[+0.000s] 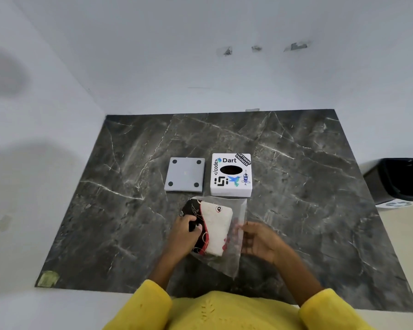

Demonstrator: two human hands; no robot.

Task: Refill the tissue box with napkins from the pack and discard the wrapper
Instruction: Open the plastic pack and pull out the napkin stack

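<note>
Left hand (pixel 185 231) clamped on the printed end of the napkin pack (pixel 211 228), right hand (pixel 260 241) pinching the loose clear wrapper (pixel 240 215) at 3 o'clock of it. Best to hold the stack firm and slide the wrapper off sideways (no tearing). Tissue box (pixel 231 175) at 12 o'clock on the table (pixel 308 175), grey base (pixel 185 174) beside it, bin (pixel 401 179) far at 2 o'clock.

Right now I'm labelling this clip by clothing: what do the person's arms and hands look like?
Both hands, left hand and right hand, are bare: no gloves, rings or watch visible. The forearms are uncovered; bright yellow knitted sleeves end well short of the wrists.
</note>
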